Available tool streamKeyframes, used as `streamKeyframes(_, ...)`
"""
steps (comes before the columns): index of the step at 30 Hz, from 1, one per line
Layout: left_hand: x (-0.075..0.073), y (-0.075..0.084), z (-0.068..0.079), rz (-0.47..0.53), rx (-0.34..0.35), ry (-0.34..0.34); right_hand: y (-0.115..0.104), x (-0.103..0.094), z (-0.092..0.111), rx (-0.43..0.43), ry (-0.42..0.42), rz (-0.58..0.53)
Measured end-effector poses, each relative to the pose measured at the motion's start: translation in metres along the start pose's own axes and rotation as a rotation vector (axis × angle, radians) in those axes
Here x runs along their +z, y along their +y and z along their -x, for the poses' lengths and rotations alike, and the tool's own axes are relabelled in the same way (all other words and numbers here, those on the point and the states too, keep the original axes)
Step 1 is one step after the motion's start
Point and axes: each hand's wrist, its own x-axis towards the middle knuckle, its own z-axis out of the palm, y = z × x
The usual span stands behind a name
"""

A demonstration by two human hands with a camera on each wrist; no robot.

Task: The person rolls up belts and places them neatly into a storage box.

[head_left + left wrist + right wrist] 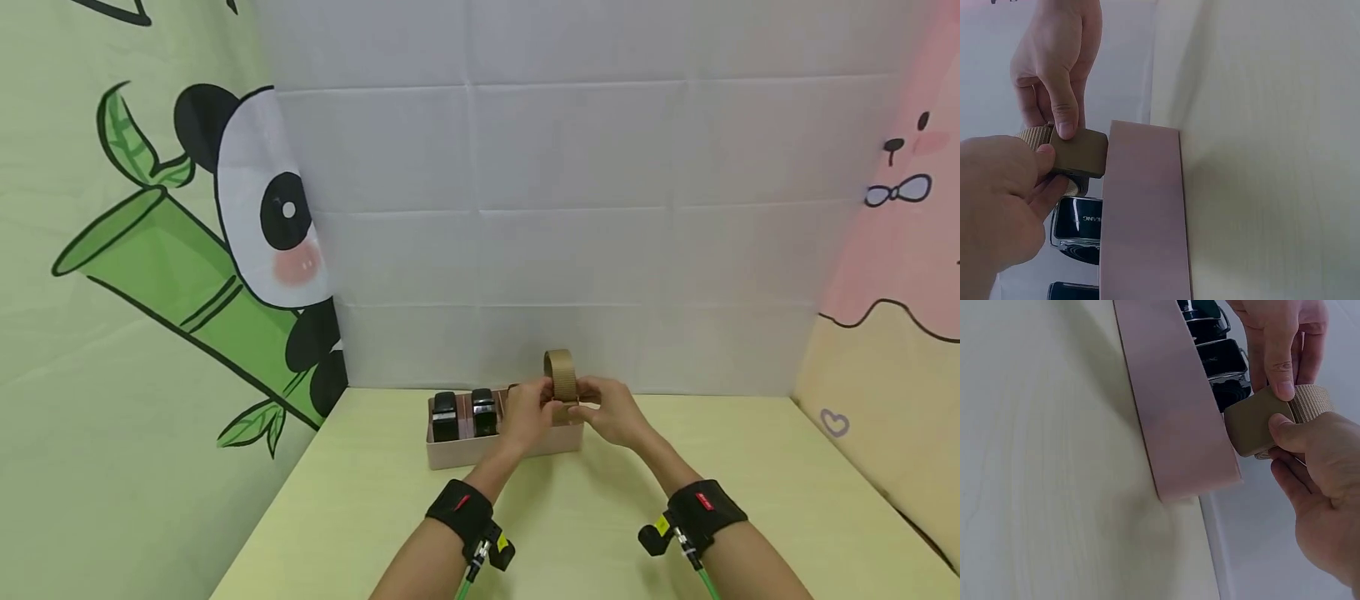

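Note:
A rolled tan webbing belt (pixel 561 373) stands at the right end of a pale pink box (pixel 467 453), its loop rising above the rim. My left hand (pixel 527 414) pinches it from the left, and my right hand (pixel 611 410) pinches it from the right. The wrist views show the belt's flat brown buckle (pixel 1082 153) at the box's edge, with both thumbs pressing on its face. Ribbed webbing (pixel 1314 403) shows behind the buckle. Fingers hide part of the roll, and how deep it sits in the box is hidden.
Two rolled black belts with dark shiny buckles, one at the left (pixel 446 418) and one beside it (pixel 483 414), stand in the same box. The box rests on a pale yellow table (pixel 360 508), near a whitish back wall (pixel 570 250).

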Motion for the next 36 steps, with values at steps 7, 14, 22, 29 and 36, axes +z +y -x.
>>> streamKeyframes(7,0.009,0.004,0.006,-0.177,0.036,-0.059,0.009,0.004,0.007,0.016,0.005,0.081)
streamKeyframes(14,0.013,0.01,0.01,-0.324,0.057,-0.098,0.004,0.005,0.008,0.024,-0.039,0.182)
streamKeyframes(22,0.024,0.016,0.009,-0.624,0.062,-0.209,0.003,0.006,0.008,0.096,-0.131,0.252)
streamKeyframes(29,0.023,0.022,0.012,-0.616,0.037,-0.246,0.005,0.007,0.021,0.046,-0.069,0.273)
streamKeyframes(36,0.0,0.022,0.031,-0.496,0.129,-0.156,0.002,-0.008,0.052,-0.088,0.049,0.27)
